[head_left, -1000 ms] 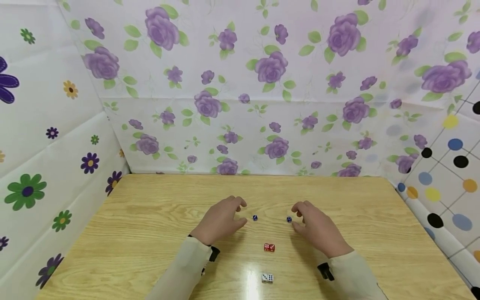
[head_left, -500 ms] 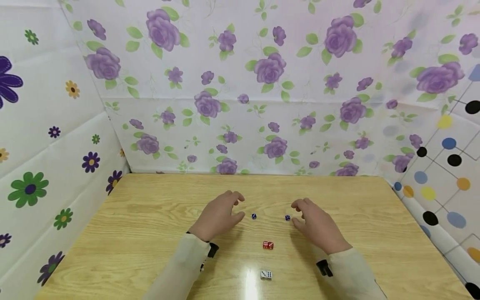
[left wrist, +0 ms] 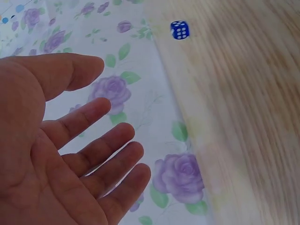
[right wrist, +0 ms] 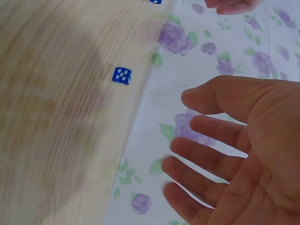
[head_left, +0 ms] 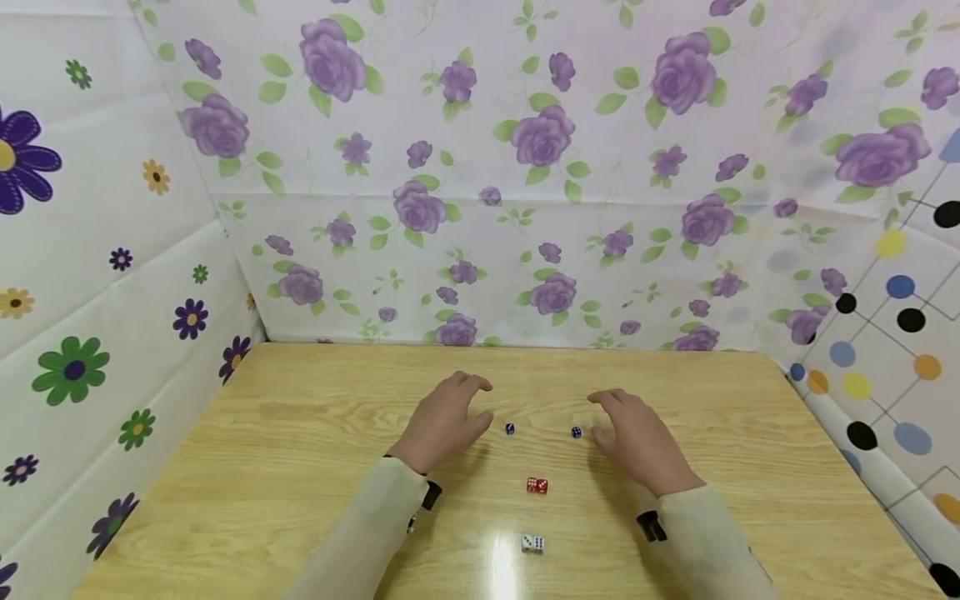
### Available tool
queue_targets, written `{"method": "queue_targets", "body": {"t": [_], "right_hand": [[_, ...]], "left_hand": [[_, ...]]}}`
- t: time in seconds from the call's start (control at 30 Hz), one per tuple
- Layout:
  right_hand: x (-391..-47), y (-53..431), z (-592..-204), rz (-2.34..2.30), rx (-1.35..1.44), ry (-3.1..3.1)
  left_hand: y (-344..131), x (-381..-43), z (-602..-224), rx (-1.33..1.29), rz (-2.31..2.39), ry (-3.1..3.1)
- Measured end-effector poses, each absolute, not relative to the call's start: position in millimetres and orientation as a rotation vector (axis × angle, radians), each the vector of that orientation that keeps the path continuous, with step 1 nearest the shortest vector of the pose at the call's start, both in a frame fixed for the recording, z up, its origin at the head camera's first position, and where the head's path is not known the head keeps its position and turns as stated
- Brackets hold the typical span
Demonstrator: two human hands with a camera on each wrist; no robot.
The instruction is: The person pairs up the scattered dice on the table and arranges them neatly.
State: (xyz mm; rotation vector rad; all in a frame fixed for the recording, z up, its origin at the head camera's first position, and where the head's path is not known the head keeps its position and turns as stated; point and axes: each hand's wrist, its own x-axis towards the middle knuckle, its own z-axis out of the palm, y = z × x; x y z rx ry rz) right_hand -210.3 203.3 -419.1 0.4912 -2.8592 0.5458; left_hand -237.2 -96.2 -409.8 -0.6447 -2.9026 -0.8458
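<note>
Two small blue dice lie apart on the wooden table between the hands. In the head view my left hand (head_left: 444,423) hovers just left of the left blue die (head_left: 510,428), holding nothing. My right hand (head_left: 640,442) hangs to the right of the other blue die (head_left: 576,432), also with nothing in it. Both wrist views show spread, relaxed fingers apart from the dice: a blue die (left wrist: 180,30) beyond the left thumb, another blue die (right wrist: 122,75) past the right thumb.
A pair of red dice (head_left: 537,485) touches side by side nearer the front. Closer still sits a pair of white dice (head_left: 532,543). The wooden table (head_left: 300,467) ends at a floral cloth backdrop (head_left: 480,250), with patterned cloths on both sides.
Fingers of both hands have spread out, and the hands have lifted a little away from the blue dice. The dice stay put on the table; the head view shifts slightly.
</note>
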Motion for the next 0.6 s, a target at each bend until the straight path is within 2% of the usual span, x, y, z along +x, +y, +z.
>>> {"method": "queue_targets", "body": {"t": [0.6], "right_hand": [[-234, 190, -437, 0.445, 0.566, -3.059]], "left_hand": [[-71, -257, -419, -0.754, -0.728, -3.101]]}}
